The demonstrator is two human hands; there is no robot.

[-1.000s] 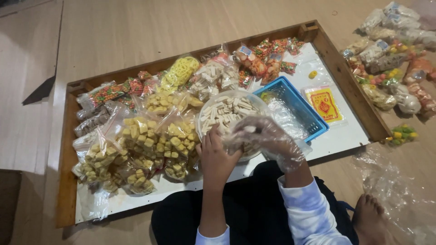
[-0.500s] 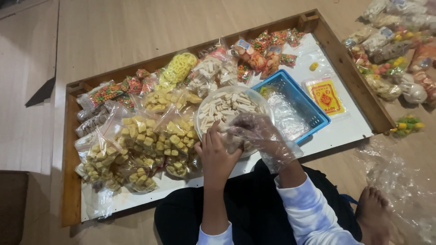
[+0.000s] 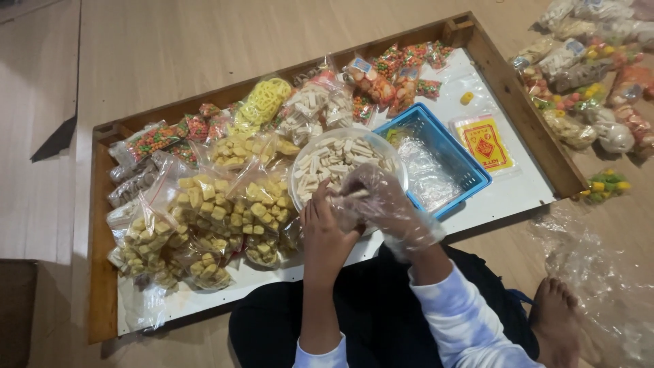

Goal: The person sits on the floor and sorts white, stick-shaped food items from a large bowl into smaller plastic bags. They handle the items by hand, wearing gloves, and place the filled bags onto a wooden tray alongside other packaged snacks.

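A round clear bowl (image 3: 320, 153) full of pale stick snacks sits in the middle of the white tray floor. My right hand (image 3: 388, 208) wears a loose clear plastic glove, hovers over the bowl's near rim and pinches a few pale sticks (image 3: 355, 194). My bare left hand (image 3: 327, 235) is right beside it at the rim, fingers closed on a small clear plastic bag (image 3: 346, 219). The bag's mouth is hard to make out between the two hands.
A wooden-framed tray (image 3: 102, 272) holds several bags of yellow cube snacks (image 3: 204, 211), colourful snack bags (image 3: 402, 68) and a blue basket (image 3: 470, 170) with clear bags. More filled bags (image 3: 579, 68) lie on the floor right. My bare foot (image 3: 555, 320) is beside crumpled plastic.
My gloved right hand has drawn slightly back from the bowl towards my left hand with some sticks. The left hand stays at the bowl's near rim.
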